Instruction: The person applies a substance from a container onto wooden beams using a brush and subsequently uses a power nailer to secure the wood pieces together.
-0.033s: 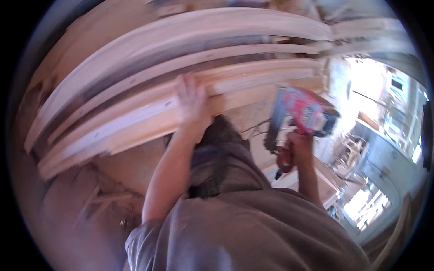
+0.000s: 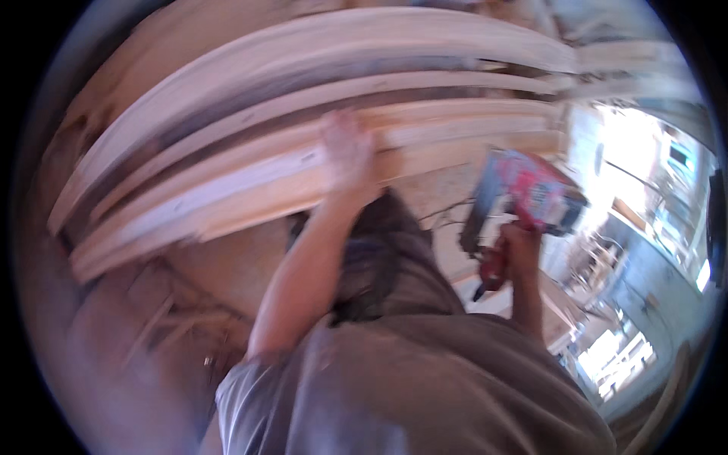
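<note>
My left hand lies across the pale boards, fingers unclenched, apparently steadying them; my right hand grasps a red nail gun near them; moving it seemingly calls for firm control.

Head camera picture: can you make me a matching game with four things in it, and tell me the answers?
Things:
1. left hand
2. right hand
3. power tool
4. shirt

Clues:
A. mostly red
B. brownish grey
C. wrapped around a handle
D. over the pale boards

Right pairs: 1-D, 2-C, 3-A, 4-B
</note>
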